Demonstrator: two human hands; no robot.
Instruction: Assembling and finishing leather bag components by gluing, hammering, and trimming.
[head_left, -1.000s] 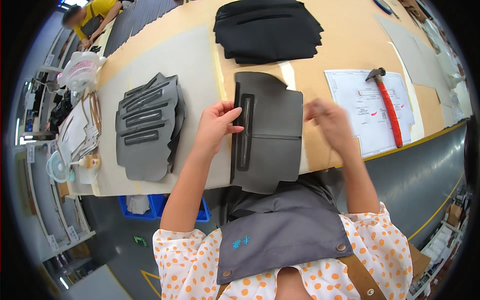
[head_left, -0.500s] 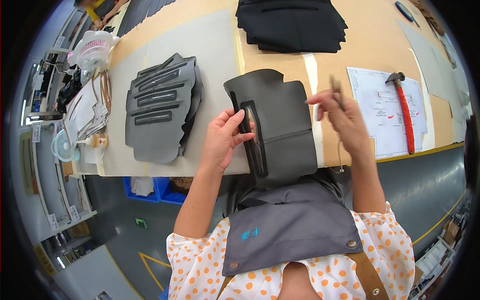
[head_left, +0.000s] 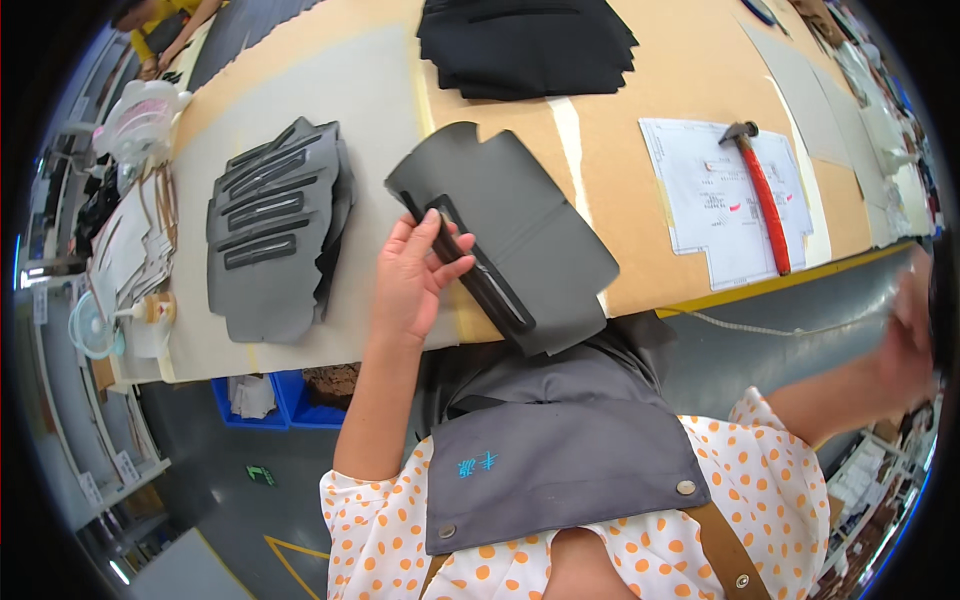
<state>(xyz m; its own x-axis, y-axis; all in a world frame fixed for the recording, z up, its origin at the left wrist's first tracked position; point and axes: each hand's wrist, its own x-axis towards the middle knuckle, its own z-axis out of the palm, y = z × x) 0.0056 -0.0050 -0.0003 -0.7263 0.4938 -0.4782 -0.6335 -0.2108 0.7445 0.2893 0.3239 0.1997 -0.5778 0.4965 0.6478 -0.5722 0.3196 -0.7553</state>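
My left hand [head_left: 410, 282] pinches a grey cut panel [head_left: 530, 210] beside its long black-edged slot [head_left: 482, 276], tilting it diagonally at the table's front edge. My right hand [head_left: 900, 340] is out at the far right rim, smeared by motion; its fingers and anything in them are unclear. A pale cord [head_left: 760, 329] stretches toward it below the table edge. Left of the panel lies a pile of similar grey slotted panels [head_left: 270, 300]. To the right a red-handled hammer [head_left: 765, 210] rests on a printed paper pattern [head_left: 690, 220].
A stack of black panels [head_left: 525, 60] lies at the back. Paper cutouts [head_left: 130, 250], a glue bottle [head_left: 158, 310] and fans [head_left: 140, 120] crowd the left end of the table [head_left: 640, 80]. A co-worker in yellow [head_left: 160, 30] works at top left. Blue bins [head_left: 250, 415] sit underneath.
My right hand has swung from beside the panel out to the far right, drawing the cord along. The panel in my left hand has turned anticlockwise into a diagonal.
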